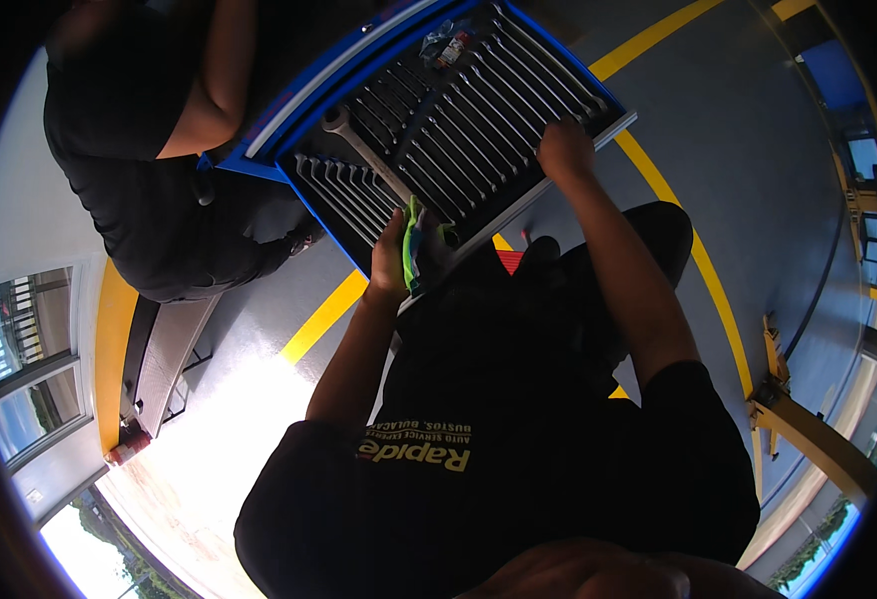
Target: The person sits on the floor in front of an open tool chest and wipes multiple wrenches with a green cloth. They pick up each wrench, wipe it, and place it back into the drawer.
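Observation:
A blue tool drawer (308, 222) stands pulled out in front of me, with rows of wrenches (473, 135) on its dark liner. My left hand (389, 258) is closed on a green cloth (411, 240) at the drawer's near left part. One large wrench (366, 152) lies slantwise across the rows, its lower end meeting the cloth; whether my hand also grips it I cannot tell. At the drawer's right front edge, my right hand (566, 152) is curled beside the wrench ends. Its fingertips are partly hidden, and what they hold does not show.
Close on the left, another person (139, 180) in dark clothes bends beside the drawer. A small clear plastic packet (443, 45) lies at the drawer's far end. Yellow lines (658, 175) mark the grey floor. A yellow post-like structure (808, 434) stands at the right.

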`<state>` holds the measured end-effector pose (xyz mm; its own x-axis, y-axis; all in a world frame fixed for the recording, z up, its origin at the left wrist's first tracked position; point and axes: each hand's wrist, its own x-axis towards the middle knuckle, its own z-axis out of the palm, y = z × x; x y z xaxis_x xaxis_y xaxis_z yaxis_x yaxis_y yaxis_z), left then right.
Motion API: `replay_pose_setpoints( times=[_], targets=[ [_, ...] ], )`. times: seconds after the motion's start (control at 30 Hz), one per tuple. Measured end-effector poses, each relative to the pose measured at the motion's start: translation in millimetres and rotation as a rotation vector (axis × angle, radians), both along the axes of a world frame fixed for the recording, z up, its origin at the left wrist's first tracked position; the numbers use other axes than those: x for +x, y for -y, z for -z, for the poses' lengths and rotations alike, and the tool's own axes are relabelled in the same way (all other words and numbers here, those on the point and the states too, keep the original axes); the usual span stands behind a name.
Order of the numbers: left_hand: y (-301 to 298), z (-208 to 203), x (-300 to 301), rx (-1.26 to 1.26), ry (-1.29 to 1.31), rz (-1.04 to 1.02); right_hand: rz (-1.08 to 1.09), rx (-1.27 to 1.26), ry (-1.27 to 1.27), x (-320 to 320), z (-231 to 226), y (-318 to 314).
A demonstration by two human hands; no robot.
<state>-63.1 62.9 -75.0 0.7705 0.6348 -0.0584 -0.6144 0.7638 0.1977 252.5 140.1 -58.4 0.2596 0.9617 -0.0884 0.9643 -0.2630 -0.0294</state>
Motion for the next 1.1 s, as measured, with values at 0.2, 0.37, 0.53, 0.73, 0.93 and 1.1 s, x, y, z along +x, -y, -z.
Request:
replay_pose_setpoints(
  times=[0.2, 0.37, 0.53, 0.73, 0.93, 1.1],
  targets=[
    [8, -6, 17, 0.000, -0.231, -0.209, -0.033, -0.013, 0.057, 12, 8, -1],
    [31, -55, 32, -0.063, -0.192, -0.193, -0.111, 0.017, -0.200, 26, -24, 10],
    [-28, -63, 64, 0.259, 0.039, -0.015, -0.145, 0.095, -0.397, -24, -107, 14],
    [3, -70, 183, 0.023, -0.423, -0.100, 0.105, 0.419, -0.786, -27, -83, 130],
    [14, -72, 188, 0.600, -0.842, -0.129, 0.344, 0.235, -1.142, -34, -86, 177],
    [-8, -127, 174, 0.528, -0.748, -0.153, 0.234, 0.351, -1.192, -54, -113, 182]
  ],
)
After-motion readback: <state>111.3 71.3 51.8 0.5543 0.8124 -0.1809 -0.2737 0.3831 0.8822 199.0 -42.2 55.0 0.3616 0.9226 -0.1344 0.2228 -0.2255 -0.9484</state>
